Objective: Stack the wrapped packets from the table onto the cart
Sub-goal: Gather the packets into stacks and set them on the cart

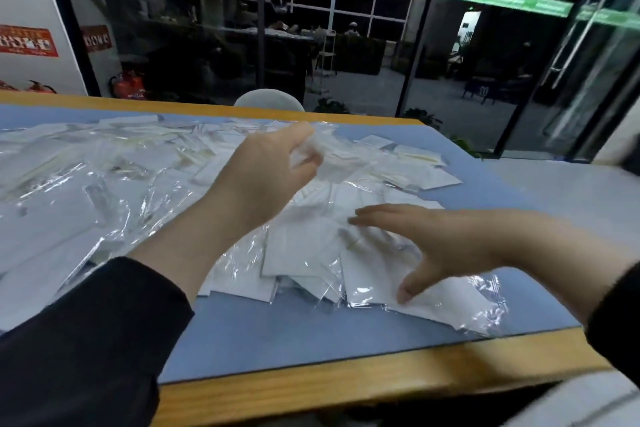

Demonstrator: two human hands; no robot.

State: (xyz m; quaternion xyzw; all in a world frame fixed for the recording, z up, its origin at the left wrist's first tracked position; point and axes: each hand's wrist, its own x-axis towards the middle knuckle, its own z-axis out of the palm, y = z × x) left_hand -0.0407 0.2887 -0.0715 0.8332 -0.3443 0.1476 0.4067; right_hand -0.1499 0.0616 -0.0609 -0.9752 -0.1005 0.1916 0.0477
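- The left hand (273, 163) is raised over the middle of the pile with its fingers curled round a crumpled bunch of clear wrapping (329, 152), apparently pinching up one or more packets; how many are in the bunch is too blurred to tell.
- The right hand (433, 239) hovers flat and released, fingers straight and spread, thumb dropped low toward the nearest packets at the pile's front edge; it grips nothing. Whether it touches the film below, I cannot tell.
- I judge this pairing as lift and steady: one hand draws a bundle up while the other is ready to hold down or gather the slippery neighbours so they do not slide along.
- The wrapped packets (304, 246), flat white pieces in glossy clear film, lie loose and overlapping across the blue mat (277, 336) on the tabletop (346, 388), spreading far to the left.
- Some packets near the right front corner overhang the mat's edge, so a careless sweep could push them off.
- No box, bin or tray holds the packets; they sit directly on the mat.
- The cart cannot be made out for certain. A pale grey surface (561, 191) sits to the right of the tabletop, which may be it, but that is a guess.
- Judging by the pile, most of the stacking remains to be done.
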